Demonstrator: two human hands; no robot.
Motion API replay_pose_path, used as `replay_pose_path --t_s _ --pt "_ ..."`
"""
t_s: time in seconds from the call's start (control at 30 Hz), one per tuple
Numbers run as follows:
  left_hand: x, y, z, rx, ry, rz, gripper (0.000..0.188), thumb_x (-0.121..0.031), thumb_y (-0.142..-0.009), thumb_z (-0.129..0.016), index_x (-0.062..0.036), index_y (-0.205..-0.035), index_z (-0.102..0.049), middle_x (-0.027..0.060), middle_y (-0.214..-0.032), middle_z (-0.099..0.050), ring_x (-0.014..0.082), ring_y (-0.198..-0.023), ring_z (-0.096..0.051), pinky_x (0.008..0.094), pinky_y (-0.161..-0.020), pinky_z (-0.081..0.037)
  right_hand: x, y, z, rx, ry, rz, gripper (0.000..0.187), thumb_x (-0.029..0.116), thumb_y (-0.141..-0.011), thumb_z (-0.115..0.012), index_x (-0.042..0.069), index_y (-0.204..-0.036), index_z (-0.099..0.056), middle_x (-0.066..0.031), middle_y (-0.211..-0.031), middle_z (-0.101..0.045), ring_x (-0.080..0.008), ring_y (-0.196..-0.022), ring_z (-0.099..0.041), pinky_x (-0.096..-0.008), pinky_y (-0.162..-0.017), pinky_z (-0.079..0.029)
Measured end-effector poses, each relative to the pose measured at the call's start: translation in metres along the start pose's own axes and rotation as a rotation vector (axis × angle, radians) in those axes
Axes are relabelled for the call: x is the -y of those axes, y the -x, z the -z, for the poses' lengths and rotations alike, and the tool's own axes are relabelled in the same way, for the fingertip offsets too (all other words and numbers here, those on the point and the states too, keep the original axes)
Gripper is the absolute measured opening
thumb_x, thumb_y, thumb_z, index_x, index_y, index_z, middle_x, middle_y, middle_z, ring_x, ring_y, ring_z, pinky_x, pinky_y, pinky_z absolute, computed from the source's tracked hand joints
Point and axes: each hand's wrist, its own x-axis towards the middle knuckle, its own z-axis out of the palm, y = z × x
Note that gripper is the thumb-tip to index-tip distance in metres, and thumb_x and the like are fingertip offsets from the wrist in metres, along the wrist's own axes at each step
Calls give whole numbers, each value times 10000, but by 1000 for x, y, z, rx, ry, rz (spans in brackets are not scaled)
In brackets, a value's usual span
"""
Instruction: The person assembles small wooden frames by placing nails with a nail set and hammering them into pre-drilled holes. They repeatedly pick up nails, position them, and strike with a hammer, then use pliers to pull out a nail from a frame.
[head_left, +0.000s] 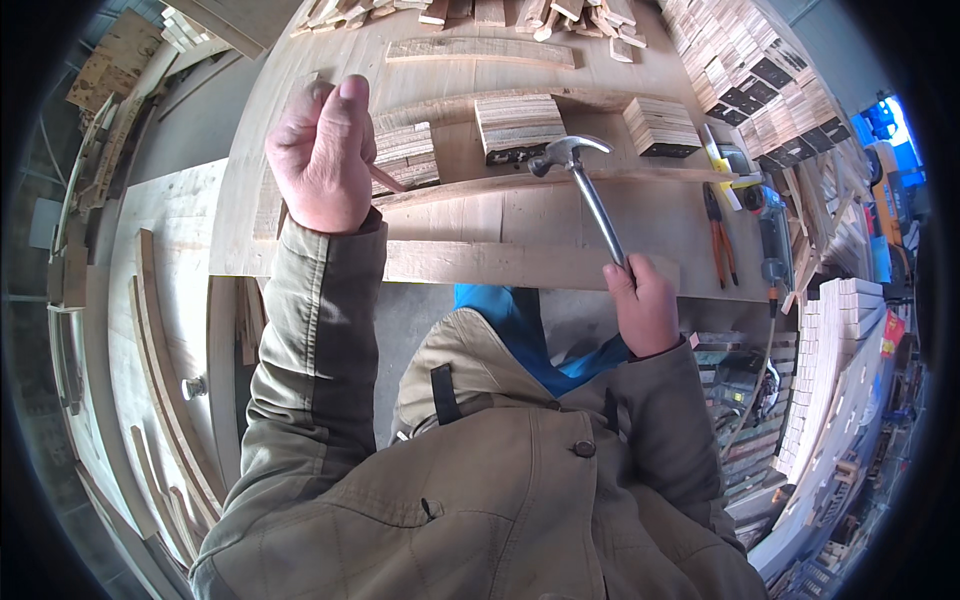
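Note:
My right hand (645, 305) grips the end of a claw hammer (597, 205), its metal head raised over the plywood workbench (620, 240). Closed in a fist, thumb uppermost, my left hand (325, 160) is above the bench's left part. A thin reddish-brown piece shows beside that fist; whether the hand holds it I cannot tell. On the bench, a wooden frame of long strips includes a near board (490, 262) along the front edge and a middle strip (560, 182). Between the strips sit a left block (408, 155), a middle block (518, 122) and a right block (660, 125) of layered wood.
Orange-handled pliers (718, 235) and a grey power tool (772, 240) with a hose lie at the bench's right side. Stacked wooden blocks (740, 60) rise at the back right. A loose slat (480, 52) and several offcuts lie farther back. Long strips (165, 370) lean at left.

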Motion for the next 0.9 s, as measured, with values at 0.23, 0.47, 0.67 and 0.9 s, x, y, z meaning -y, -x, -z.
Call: replay_pose_path --t_s 0.23,0.47,0.67,0.9 --pt "-6 18 1 17 -12 -23 377 -146 -1041 -640 -62 -688 -540 -35 -605 -486 38 -528 -399 224 -485 -309 26 -25 -20 31 -66 80 251 247 -1023 -620 -2 -1023 -650 -169 -734 -656 -341 -664 -652 -419 -619 -491" --pt "-9 28 0 6 -54 -34 373 -100 -1039 -611 -61 -686 -499 -38 -610 -443 40 -548 -370 232 -499 -294 74 -35 -28 -41 -184 340 138 113 -1009 -633 -7 -1078 -624 -182 -791 -672 -349 -677 -666 -402 -620 -518" --pt "-6 31 1 13 -144 -100 375 -64 -1050 -537 -81 -691 -427 -38 -581 -362 45 -500 -267 246 -453 -220 91 -43 -42 -133 -223 488 141 82 -995 -649 3 -1110 -628 -167 -833 -673 -319 -702 -662 -389 -643 -522" --pt "-3 46 6 44 -182 -130 357 -76 -1050 -553 -75 -711 -443 -32 -595 -383 58 -516 -299 257 -469 -240 72 -62 -84 33 160 339 126 127 -979 -663 17 -1039 -649 -230 -853 -672 -428 -780 -672 -468 -662 -512"
